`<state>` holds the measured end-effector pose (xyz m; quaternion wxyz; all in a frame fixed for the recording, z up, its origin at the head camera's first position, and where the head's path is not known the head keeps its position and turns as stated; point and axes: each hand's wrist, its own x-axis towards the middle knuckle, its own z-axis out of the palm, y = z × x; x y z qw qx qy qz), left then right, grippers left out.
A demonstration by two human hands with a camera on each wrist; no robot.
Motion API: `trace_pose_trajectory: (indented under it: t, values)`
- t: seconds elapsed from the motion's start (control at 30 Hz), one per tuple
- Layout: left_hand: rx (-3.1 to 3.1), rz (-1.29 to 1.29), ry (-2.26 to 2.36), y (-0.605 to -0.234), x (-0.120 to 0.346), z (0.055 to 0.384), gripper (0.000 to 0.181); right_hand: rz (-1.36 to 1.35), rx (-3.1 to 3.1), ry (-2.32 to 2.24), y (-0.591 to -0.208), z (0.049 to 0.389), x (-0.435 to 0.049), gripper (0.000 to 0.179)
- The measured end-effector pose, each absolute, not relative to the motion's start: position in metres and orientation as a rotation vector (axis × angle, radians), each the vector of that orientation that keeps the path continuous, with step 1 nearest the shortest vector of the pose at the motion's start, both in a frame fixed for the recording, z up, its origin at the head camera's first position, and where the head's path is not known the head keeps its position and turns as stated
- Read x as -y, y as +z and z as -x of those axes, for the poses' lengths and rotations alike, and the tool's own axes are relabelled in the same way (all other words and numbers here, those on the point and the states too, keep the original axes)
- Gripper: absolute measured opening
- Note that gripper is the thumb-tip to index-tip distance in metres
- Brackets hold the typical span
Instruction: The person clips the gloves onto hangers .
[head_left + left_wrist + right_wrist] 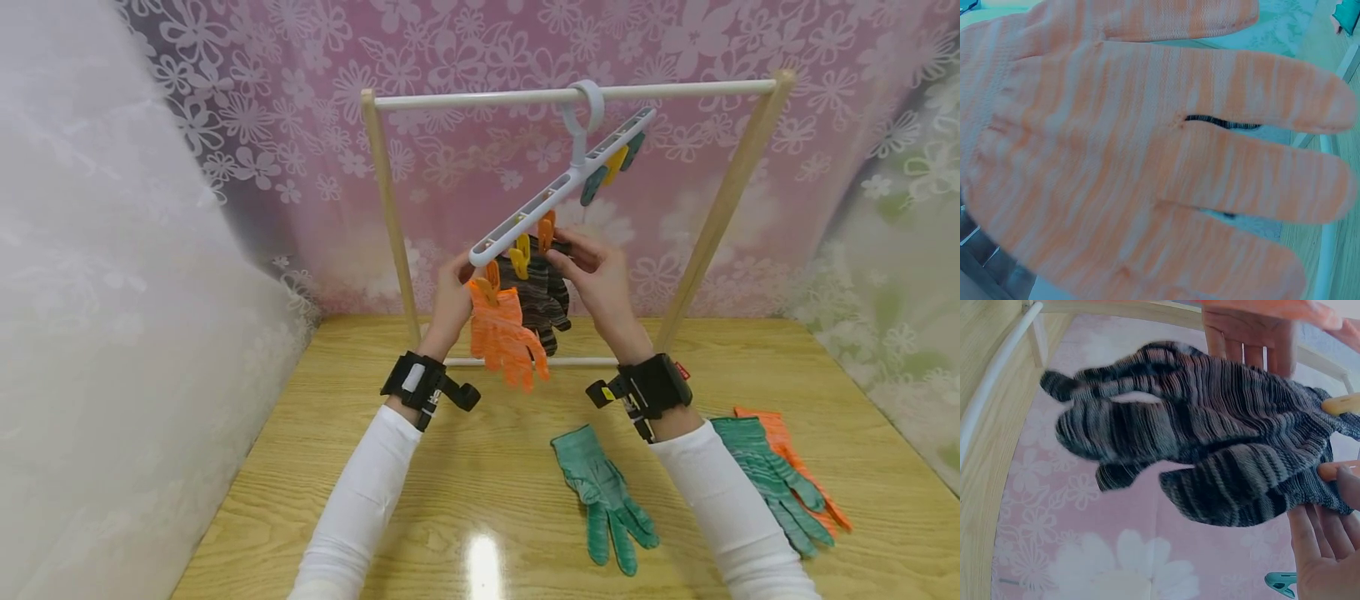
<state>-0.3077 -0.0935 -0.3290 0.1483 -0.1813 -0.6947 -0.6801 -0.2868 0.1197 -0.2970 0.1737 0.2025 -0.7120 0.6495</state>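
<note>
A white clip hanger (536,200) hangs by its hook from the rod. An orange clothespin (487,287) near its close end holds an orange glove (498,333), which fills most of the left wrist view. Behind it hangs a black-and-grey striped glove (1210,406), its cuff at a yellow clothespin (519,257) and another orange clothespin (547,232). My right hand (603,287) pinches that second orange clothespin at the cuff, thumb in front and fingers behind the glove. Beside the hanger's close end is my left hand (452,304), its extended fingers partly hidden behind the striped glove.
The rack has wooden posts (720,212) and a white top rod (480,99). Teal and yellow clothespins (615,165) hang at the hanger's far end. On the table lie a green glove (603,496), and at right another green glove (776,479) over an orange glove (780,433).
</note>
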Motion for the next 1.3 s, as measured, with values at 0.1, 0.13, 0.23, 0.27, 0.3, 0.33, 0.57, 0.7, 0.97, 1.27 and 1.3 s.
trace_pose_trajectory:
  t: [0.1,0.13,0.23,0.27,0.3,0.33,0.57,0.7,0.97,1.27,1.3]
  values:
    - [2.0,0.472,-1.945,-0.331,0.1,0.305,0.037,-0.581,2.008,1.814,-0.3,0.284,-0.12,0.041]
    - [2.001,0.457,-1.936,-0.331,0.102,0.303,0.036,-0.589,2.004,1.806,-0.302,0.283,-0.12,0.041]
    - [1.984,0.433,-1.947,-0.334,0.11,0.301,0.034,-0.602,2.009,1.777,-0.306,0.279,-0.12,0.042]
    - [1.969,0.434,-1.952,-0.335,0.112,0.3,0.033,-0.607,2.012,1.768,-0.307,0.277,-0.119,0.042]
    - [1.952,0.432,-1.953,-0.336,0.115,0.3,0.033,-0.611,2.018,1.756,-0.309,0.276,-0.119,0.042]
    - [1.926,0.44,-1.966,-0.337,0.118,0.299,0.033,-0.609,2.028,1.741,-0.31,0.275,-0.119,0.043]
    - [1.796,0.486,-1.968,-0.337,0.136,0.285,0.033,-0.538,2.109,1.675,-0.317,0.272,-0.115,0.042]
    - [1.736,0.496,-1.954,-0.33,0.141,0.276,0.03,-0.523,2.098,1.695,-0.322,0.273,-0.112,0.041]
    - [1.628,0.46,-1.92,-0.313,0.147,0.256,0.023,-0.579,2.119,1.733,-0.331,0.273,-0.105,0.045]
    - [1.619,0.626,-1.799,-0.292,0.131,0.237,0.026,-0.689,2.074,1.724,-0.334,0.274,-0.092,0.044]
    - [1.625,0.649,-1.789,-0.289,0.128,0.235,0.025,-0.712,2.063,1.727,-0.334,0.274,-0.091,0.044]
